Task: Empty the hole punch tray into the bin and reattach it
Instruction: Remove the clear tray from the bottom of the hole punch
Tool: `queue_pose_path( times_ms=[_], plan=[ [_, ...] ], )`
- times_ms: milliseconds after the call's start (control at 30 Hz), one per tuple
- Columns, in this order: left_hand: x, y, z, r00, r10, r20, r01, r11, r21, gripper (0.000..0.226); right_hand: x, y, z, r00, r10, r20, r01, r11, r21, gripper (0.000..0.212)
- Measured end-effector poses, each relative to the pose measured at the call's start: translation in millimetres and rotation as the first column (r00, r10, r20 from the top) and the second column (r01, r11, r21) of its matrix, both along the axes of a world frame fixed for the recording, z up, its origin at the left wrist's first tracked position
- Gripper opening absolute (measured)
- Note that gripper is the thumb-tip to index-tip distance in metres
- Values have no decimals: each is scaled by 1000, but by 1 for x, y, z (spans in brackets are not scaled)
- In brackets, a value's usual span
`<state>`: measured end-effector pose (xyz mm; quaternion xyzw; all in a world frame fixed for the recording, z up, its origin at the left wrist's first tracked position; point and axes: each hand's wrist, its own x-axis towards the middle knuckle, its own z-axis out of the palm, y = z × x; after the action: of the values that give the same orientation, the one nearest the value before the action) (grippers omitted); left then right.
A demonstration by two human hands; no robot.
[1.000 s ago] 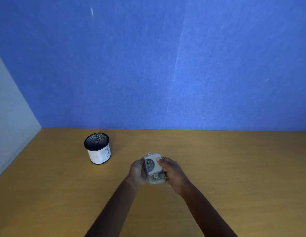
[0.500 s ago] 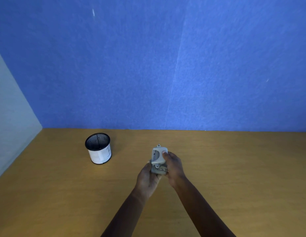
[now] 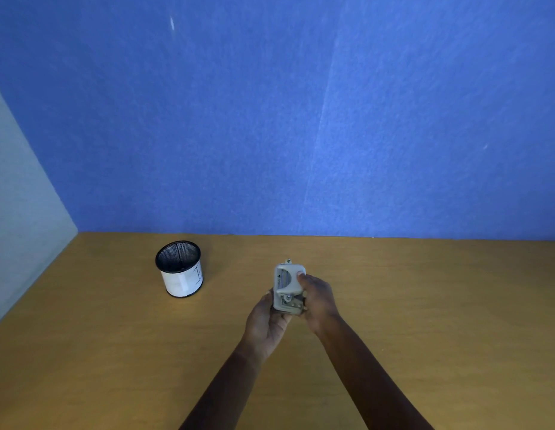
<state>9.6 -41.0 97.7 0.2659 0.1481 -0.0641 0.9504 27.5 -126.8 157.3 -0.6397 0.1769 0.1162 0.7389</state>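
A small grey hole punch [image 3: 288,287] is held upright above the wooden desk, its metal mechanism facing me. My left hand [image 3: 266,324] cups it from below and the left side. My right hand [image 3: 318,297] grips its right side, thumb on the upper handle. Its tray is not separately visible. The bin [image 3: 180,273], a black mesh cup wrapped in white paper, stands on the desk to the left, well apart from both hands.
The wooden desk [image 3: 425,305] meets a blue wall [image 3: 270,119] at the back and a grey panel [image 3: 18,212] at the left. Nothing else lies on the desk.
The hole punch has been turned from lying flat to upright and lifted slightly away from me. My left hand slid from its left side to underneath it.
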Motion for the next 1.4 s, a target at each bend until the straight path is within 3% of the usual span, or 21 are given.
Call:
queue_pose_path(
  times_ms=[300, 533, 700, 800, 867, 967, 1033, 1067, 1133, 1167, 1233, 1400],
  plan=[
    [6, 11, -2, 994, -100, -52, 101, 995, 4, 47, -8, 7, -2, 999, 27, -42, -29, 999, -45, 23],
    [6, 11, -4, 991, -125, -50, 121, 990, -71, 70, -8, 9, -1, 996, 46, -82, -51, 997, -59, 13],
    [8, 11, -6, 987, -142, -69, 136, 987, -81, 64, -7, 1, 6, 983, 86, -161, -61, 986, 153, 22],
    [5, 12, 2, 990, -140, 9, 140, 986, -88, 37, -5, -6, 10, 964, 95, -247, -18, 955, 295, 20],
    [3, 12, 5, 985, -153, 74, 160, 983, -95, 57, -2, -12, 9, 951, 130, -280, -23, 935, 354, 23],
    [2, 11, 10, 978, -186, 94, 196, 975, -108, 39, 3, -22, 5, 934, 166, -317, -15, 903, 430, 33],
    [6, 9, 12, 980, -177, 88, 184, 979, -89, 56, 2, -28, 7, 921, 181, -344, 6, 877, 480, 37],
    [6, 8, 14, 979, -186, 88, 193, 979, -71, 60, 2, -29, 7, 918, 183, -350, 15, 869, 494, 37],
    [5, 6, 19, 985, -169, 41, 170, 985, -29, 38, 3, -32, 5, 908, 190, -372, 31, 858, 513, 35],
    [6, 5, 20, 988, -155, 15, 155, 987, -32, 37, 4, -33, 4, 908, 194, -371, 27, 857, 514, 34],
    [10, 5, 16, 983, -174, -49, 173, 984, -34, 51, 4, -36, 3, 909, 197, -367, 25, 854, 520, 32],
    [10, 4, 13, 979, -199, -53, 197, 980, -36, 52, 5, -37, 1, 904, 199, -379, 39, 843, 536, 29]
  ],
)
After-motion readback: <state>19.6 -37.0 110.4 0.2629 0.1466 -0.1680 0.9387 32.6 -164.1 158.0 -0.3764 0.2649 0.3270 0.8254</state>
